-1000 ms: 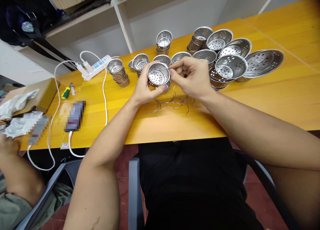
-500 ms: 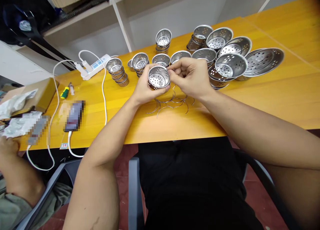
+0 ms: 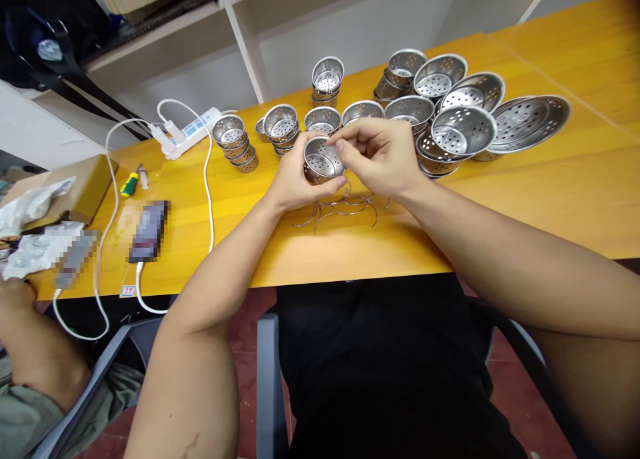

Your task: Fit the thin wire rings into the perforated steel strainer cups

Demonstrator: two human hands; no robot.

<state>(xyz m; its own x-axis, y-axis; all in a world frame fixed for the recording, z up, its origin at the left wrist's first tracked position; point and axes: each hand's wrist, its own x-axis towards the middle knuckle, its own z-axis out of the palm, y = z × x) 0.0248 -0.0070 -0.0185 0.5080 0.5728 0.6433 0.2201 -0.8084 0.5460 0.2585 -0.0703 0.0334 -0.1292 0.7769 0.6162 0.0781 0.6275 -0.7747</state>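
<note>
My left hand (image 3: 291, 180) is wrapped round a small perforated metal strainer cup (image 3: 320, 164), held above the table with its mouth tilted toward me. My right hand (image 3: 384, 158) is at the cup's right rim, thumb and forefinger pinched together. Whatever lies between those fingertips is too small to make out. Several thin curved metal wires (image 3: 345, 212) lie loose on the table just below the cup. Behind my hands stand more perforated cups, among them a single row (image 3: 323, 119) partly covered by my fingers.
Stacked cups (image 3: 235, 144) stand left, and wider perforated bowls (image 3: 463, 132) crowd the right. A power strip (image 3: 193, 134) with white cables, a phone (image 3: 149, 231), a green-yellow screwdriver (image 3: 130, 184) and a cardboard box (image 3: 90, 191) lie left. Another person's arm (image 3: 37, 352) is at far left.
The strainer cup has shifted slightly right and tipped, showing more of its inner wall. My right forefinger has reached farther left over the rim. The wires on the table have stayed put.
</note>
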